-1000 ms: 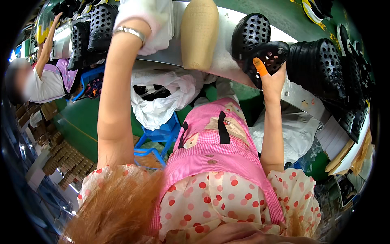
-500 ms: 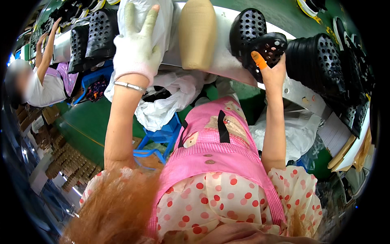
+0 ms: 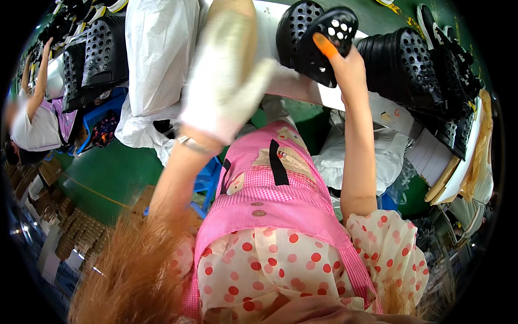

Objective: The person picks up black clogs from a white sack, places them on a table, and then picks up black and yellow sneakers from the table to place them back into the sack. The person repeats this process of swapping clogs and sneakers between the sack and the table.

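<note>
head view, right fingers (image 3: 326, 46) gripping black clog (image 3: 315, 63), printed apron (image 3: 259, 190)

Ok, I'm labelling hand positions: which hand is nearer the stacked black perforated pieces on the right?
Right. The right hand, holding a black perforated piece, is just left of the stack; the gloved left hand is farther left, partly covering the tan form in view.

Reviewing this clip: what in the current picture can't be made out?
In the head view:
Left grip, in a white fabric glove: motion blur smears its fingers.
Smooth, tan, rounded form: partly covered by the glove, cut off by the upper edge.
Right grip: the black, perforated shoe piece hides its fingertips, except the orange-covered thumb.
Crinkled white plastic sheeting: hides whatever lies beneath.
</note>
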A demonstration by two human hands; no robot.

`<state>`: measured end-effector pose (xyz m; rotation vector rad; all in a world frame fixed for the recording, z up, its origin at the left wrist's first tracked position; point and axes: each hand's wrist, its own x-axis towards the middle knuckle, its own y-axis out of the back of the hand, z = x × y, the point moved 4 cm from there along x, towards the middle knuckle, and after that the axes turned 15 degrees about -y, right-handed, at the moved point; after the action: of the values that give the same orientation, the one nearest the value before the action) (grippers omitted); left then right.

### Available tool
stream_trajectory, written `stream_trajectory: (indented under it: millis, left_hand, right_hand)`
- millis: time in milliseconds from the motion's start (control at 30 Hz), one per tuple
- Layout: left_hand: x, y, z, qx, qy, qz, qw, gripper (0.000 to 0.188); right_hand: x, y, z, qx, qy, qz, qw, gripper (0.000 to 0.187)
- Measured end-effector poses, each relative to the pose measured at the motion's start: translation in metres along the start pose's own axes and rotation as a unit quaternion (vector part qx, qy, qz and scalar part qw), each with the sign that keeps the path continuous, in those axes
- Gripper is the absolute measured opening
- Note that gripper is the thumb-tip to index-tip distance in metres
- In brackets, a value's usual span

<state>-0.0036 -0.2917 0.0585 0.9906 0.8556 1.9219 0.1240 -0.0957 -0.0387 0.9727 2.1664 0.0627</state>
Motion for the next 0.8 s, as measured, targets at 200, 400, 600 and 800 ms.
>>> stream_trajectory:
  millis: [200,400,600,800]
  left_hand:
    - [-0.005,-0.099,0.015,-0.174,0.103,-0.088,0.975,0.082]
    - [-0.08,-0.079,0.03,-0.174,0.021,0.016,0.984,0.054]
    - [-0.267,-0.056,-0.026,-0.201,0.278,-0.091,0.935,0.037]
    - [-0.477,-0.071,-0.122,-0.041,0.507,-0.018,0.861,0.031]
  right_hand:
    - [0.062,-0.044,-0.011,-0.054,0.015,-0.001,0.998,0.071]
    - [0.068,-0.08,-0.02,0.012,0.015,0.0,1.0,0.069]
    - [0.018,-0.058,-0.007,0.026,0.133,0.019,0.991,0.043]
    - [-0.12,-0.097,0.084,-0.205,0.058,-0.149,0.966,0.018]
